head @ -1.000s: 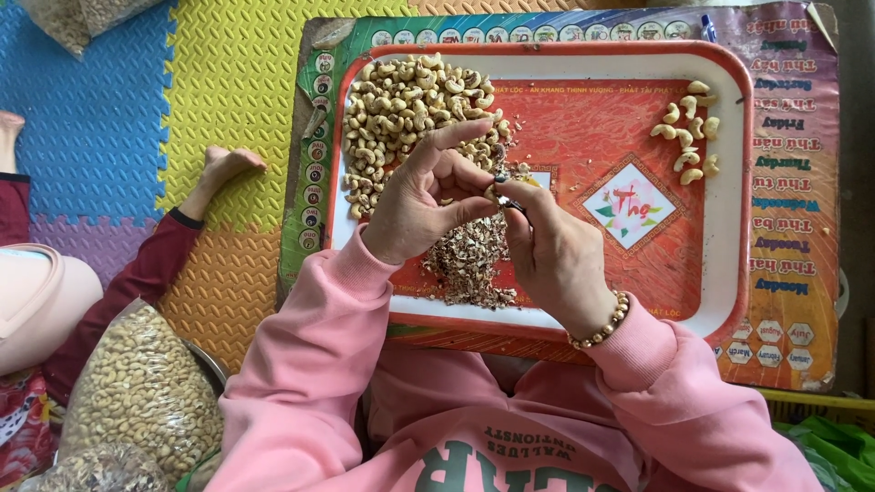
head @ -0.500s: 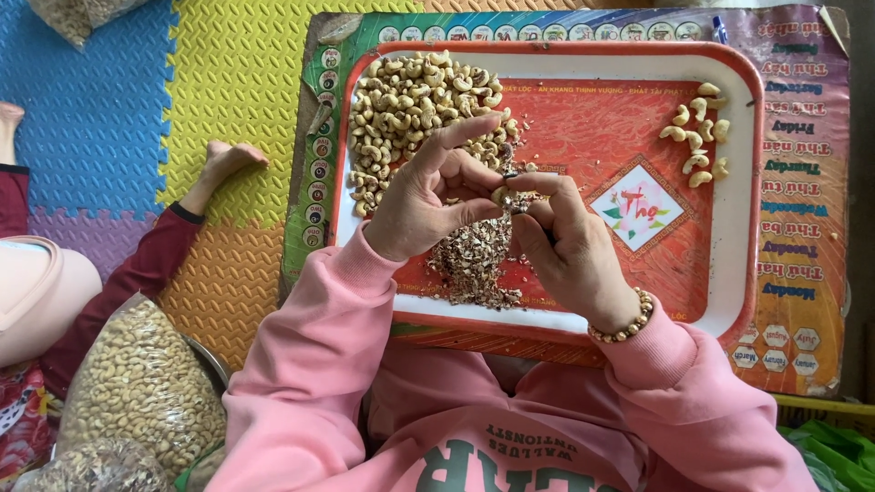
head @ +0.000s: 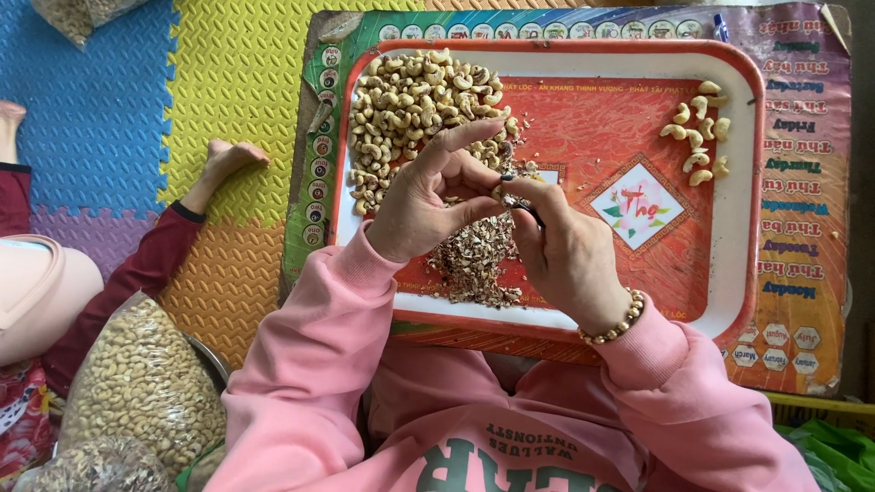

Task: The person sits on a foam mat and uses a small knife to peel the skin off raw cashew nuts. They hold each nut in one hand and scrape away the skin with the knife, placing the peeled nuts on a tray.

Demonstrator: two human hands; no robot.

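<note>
My left hand [head: 428,196] pinches a cashew nut [head: 503,193] between thumb and forefinger above a red and white tray [head: 743,228]. My right hand [head: 570,251], with a bead bracelet at the wrist, holds a small dark-handled tool [head: 529,208] against that nut. Under both hands lies a heap of brown skin flakes [head: 474,260]. A big pile of unpeeled cashews [head: 410,105] fills the tray's upper left. A few peeled pale cashews [head: 700,137] lie at the upper right.
The tray rests on a printed sheet [head: 802,182] over coloured foam floor mats [head: 228,82]. A clear bag of cashews [head: 141,383] sits at lower left. Another person's foot [head: 223,164] in a dark red trouser leg lies to the left.
Both hands have stayed together over the flake heap, with small finger shifts as the tool works on the nut. The view has moved slightly.
</note>
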